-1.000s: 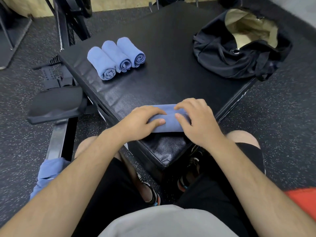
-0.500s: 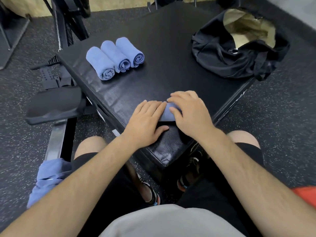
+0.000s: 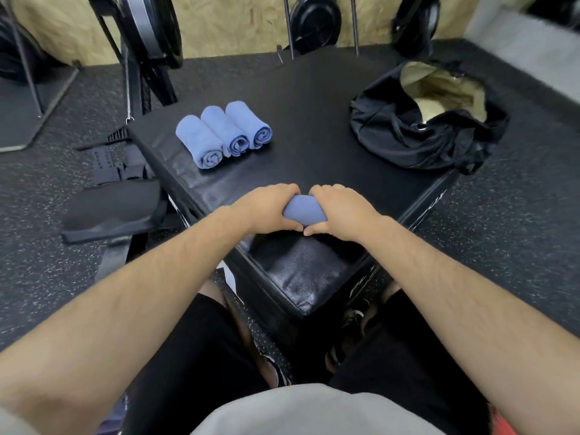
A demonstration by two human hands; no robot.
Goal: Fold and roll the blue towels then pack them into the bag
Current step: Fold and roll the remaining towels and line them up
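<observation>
Head view: your left hand (image 3: 270, 208) and right hand (image 3: 340, 211) are both curled round the 4th blue towel (image 3: 304, 212), one at each end, with the fingers over its top. The towel is a tight roll at the near corner of the desk (image 3: 314, 120); whether it touches the surface, I cannot tell. 3 rolled towels (image 3: 222, 135) lie side by side, touching, near the desk's left edge, spiral ends toward you. The bag (image 3: 417, 142) sits on the right corner, well apart from every towel, its mouth open on a tan lining with nothing blue visible inside. Judgement: rolling appears all but finished for 4 towels, and packing is not yet begun. Materials: the towels are soft matte cloth in plump cylinders; the desk is black padded vinyl, grained on its near face; the bag is limp black fabric, slumped, with loose straps.
</observation>
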